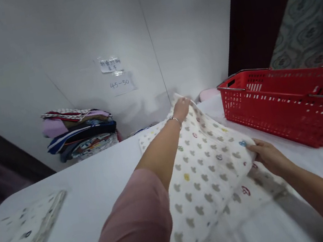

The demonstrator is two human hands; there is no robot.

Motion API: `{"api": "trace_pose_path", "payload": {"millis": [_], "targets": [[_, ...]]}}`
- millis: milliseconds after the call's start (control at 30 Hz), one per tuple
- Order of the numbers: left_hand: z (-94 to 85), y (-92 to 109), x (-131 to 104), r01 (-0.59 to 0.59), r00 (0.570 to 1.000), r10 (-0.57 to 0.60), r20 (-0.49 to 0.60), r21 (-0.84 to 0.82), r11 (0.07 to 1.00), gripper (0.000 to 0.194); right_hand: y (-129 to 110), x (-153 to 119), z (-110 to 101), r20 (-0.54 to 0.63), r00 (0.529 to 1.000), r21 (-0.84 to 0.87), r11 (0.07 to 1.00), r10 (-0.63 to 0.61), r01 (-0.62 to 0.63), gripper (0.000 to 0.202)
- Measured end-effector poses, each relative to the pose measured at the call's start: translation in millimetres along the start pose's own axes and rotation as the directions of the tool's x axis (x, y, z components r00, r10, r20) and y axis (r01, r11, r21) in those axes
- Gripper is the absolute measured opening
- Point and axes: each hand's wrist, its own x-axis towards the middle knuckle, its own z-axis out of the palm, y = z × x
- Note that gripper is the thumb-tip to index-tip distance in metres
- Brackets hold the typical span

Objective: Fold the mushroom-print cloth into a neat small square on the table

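A white cloth (200, 168) printed with small grey shapes and a few coloured figures lies partly folded across the white table. My left hand (182, 108), with a bracelet at the wrist, is stretched forward and closed on the cloth's far corner, which is lifted. Nearer to me, my right hand (268, 154) pinches the right edge of the upper layer between thumb and fingers. Under that raised edge, another printed layer shows, creased and slightly blurred. My left arm hides part of the cloth's left side.
A red plastic basket (272, 115) with metal handles stands on the right of the white table (98, 189). At the left lies a folded printed cloth (23, 239). Beyond the table edge is a stack of folded clothes (81, 130). Paper labels (119, 83) hang on the wall.
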Motion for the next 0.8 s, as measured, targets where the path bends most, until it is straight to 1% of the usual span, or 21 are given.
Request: {"api": "trace_pose_path", "payload": {"millis": [33, 67, 100, 133, 167, 233, 267, 300, 367, 400, 433, 500, 567, 633, 700, 800], "targets": [[12.1, -3, -13, -0.02, 0.998, 0.02, 0.053, 0.008, 1.0, 0.032, 11, 6, -18, -0.046, 0.997, -0.002, 0.998, 0.06, -0.06, 0.036], [17.8, -10, -29, -0.037, 0.993, 0.035, 0.114, 0.019, 0.999, 0.035, 21, 10, -32, -0.07, 0.991, 0.012, 0.994, 0.114, -0.113, 0.037], [17.1, -20, -48, -0.062, 0.977, 0.046, 0.208, 0.071, 0.996, 0.041, 30, 12, -43, -0.071, 0.986, 0.031, 0.988, 0.151, -0.149, 0.038], [10.9, -32, -69, -0.061, 0.959, 0.023, 0.282, 0.125, 0.99, 0.044, 38, 13, -50, -0.057, 0.983, 0.051, 0.984, 0.173, -0.17, 0.039], [0.4, -44, -92, -0.047, 0.946, -0.011, 0.323, 0.171, 0.984, 0.046, 43, 12, -55, -0.041, 0.983, 0.064, 0.982, 0.18, -0.178, 0.038], [-27.4, -65, -142, -0.042, 0.938, -0.055, 0.344, 0.268, 0.962, 0.047, 48, 12, -57, -0.026, 0.982, 0.072, 0.981, 0.185, -0.183, 0.037], [-41.6, -73, -168, -0.063, 0.94, -0.048, 0.338, 0.31, 0.949, 0.046, 47, 12, -56, -0.026, 0.98, 0.067, 0.978, 0.197, -0.195, 0.037], [-54.0, -77, -194, -0.106, 0.941, -0.013, 0.337, 0.333, 0.937, 0.044, 46, 12, -55, -0.03, 0.976, 0.06, 0.975, 0.214, -0.212, 0.035], [-69.9, -77, -247, -0.183, 0.935, 0.057, 0.35, 0.337, 0.923, 0.037, 42, 15, -52, -0.032, 0.969, 0.052, 0.969, 0.245, -0.243, 0.03], [-72.5, -74, -272, -0.218, 0.921, 0.082, 0.38, 0.33, 0.918, 0.033, 40, 16, -51, -0.03, 0.966, 0.053, 0.965, 0.258, -0.257, 0.027], [-71.7, -69, -295, -0.256, 0.907, 0.112, 0.406, 0.322, 0.911, 0.029, 37, 17, -50, -0.03, 0.962, 0.055, 0.961, 0.271, -0.269, 0.023], [-62.4, -60, -333, -0.316, 0.878, 0.152, 0.454, 0.31, 0.897, 0.028, 31, 19, -48, -0.053, 0.955, 0.047, 0.956, 0.291, -0.289, 0.017], [-49.0, -55, -357, -0.328, 0.873, 0.145, 0.466, 0.34, 0.881, 0.029, 23, 20, -45, -0.105, 0.951, -0.027, 0.955, 0.292, -0.296, 0.014], [-37.3, -53, -369, -0.317, 0.886, 0.121, 0.448, 0.394, 0.863, 0.027, 14, 21, -42, -0.159, 0.947, -0.144, 0.943, 0.278, -0.301, 0.013], [-30.2, -54, -371, -0.302, 0.899, 0.103, 0.425, 0.431, 0.85, 0.021, 6, 23, -40, -0.185, 0.94, -0.197, 0.926, 0.286, -0.321, 0.014], [-27.4, -55, -369, -0.269, 0.91, 0.073, 0.409, 0.447, 0.853, 0.017, 1, 26, -42, -0.219, 0.921, -0.257, 0.892, 0.322, -0.372, 0.012]]}}
